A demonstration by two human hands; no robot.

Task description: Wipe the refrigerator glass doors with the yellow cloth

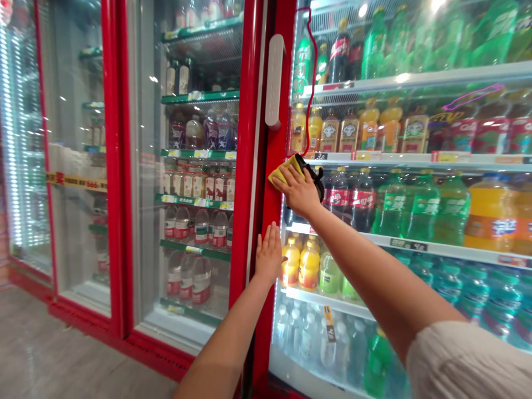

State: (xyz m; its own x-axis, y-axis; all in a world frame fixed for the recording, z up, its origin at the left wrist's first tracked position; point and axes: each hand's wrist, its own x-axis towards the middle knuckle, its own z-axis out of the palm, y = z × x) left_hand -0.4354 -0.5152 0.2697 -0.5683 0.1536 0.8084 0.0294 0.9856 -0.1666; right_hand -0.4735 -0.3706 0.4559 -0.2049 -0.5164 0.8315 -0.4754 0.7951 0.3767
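My right hand [300, 189] presses a yellow and dark cleaning cloth [282, 176] against the glass door, at the edge of its red frame [272, 208]. Part of the cloth bunches up dark beyond my fingers. Lower down, my left hand [269, 252] lies flat on the red frame with its fingers stretched upward and holds nothing. Above both hands, a white door handle [274, 82] is fixed to the frame. A red line [312, 88] runs down the glass to the cloth.
Behind the glass stand shelves of drinks, among them green bottles [426, 197] and yellow juice bottles [308, 263]. To the left is another red-framed fridge [114, 166] with bottles on green-edged shelves [199, 249]. Grey floor [83, 349] shows at lower left.
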